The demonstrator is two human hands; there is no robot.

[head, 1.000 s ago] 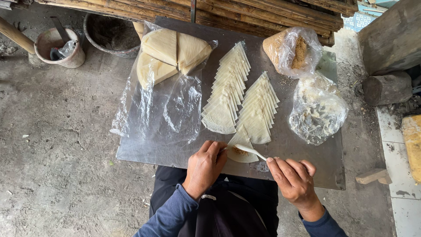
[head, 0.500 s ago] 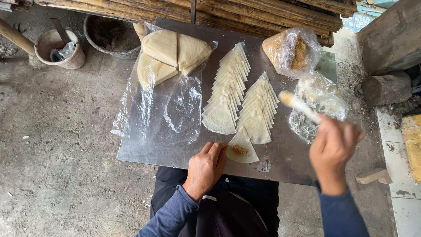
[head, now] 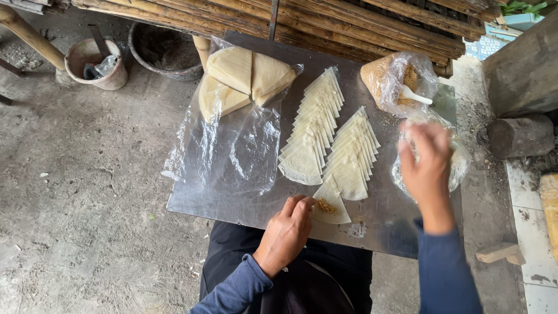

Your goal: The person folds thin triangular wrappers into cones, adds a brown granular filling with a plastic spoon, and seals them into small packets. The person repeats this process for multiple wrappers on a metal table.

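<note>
On wrapper [head: 331,204]: left hand [head: 288,232]; right hand [head: 426,160] raised.

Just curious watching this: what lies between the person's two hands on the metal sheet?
In the head view, only bare grey metal sheet lies between left hand and right hand.

- Bare strip of the metal sheet [head: 232,200] near left: open passage.
- Two fanned rows of wrappers [head: 331,139] block the middle.
- Filling bag [head: 395,78] with its spoon [head: 415,96] crowds the far right corner.
- Dough wedges [head: 244,75] fill the far left.
</note>
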